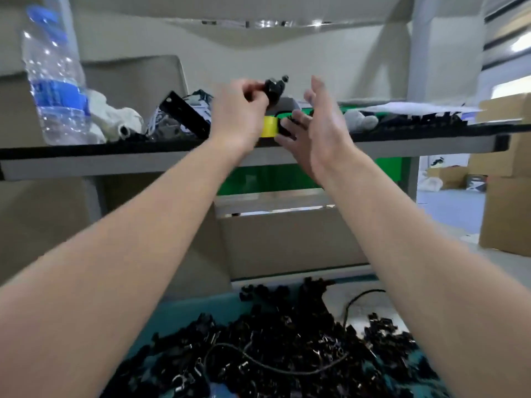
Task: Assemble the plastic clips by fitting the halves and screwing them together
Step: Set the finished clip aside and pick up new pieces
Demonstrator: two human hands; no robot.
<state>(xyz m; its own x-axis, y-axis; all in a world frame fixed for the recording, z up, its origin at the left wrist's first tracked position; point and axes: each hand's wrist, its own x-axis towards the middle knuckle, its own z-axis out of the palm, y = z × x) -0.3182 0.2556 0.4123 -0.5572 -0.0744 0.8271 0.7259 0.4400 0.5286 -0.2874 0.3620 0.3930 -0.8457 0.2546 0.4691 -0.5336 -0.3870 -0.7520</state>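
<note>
Both my arms reach up to a raised shelf [86,150]. My left hand [238,116] pinches a black plastic clip [274,87] and holds it above the shelf. My right hand [319,124] is spread wide just right of the clip, its fingers straight, the lower ones touching a black and yellow object [271,127] on the shelf. Below, a big heap of loose black clip parts [287,340] lies on a teal surface near me.
A clear water bottle [54,81] stands at the shelf's left end, beside white cloth [115,116] and a black bar [185,114]. White papers [413,109] lie on the right. A black cable [273,366] crosses the heap. Cardboard boxes [505,219] stack at the right.
</note>
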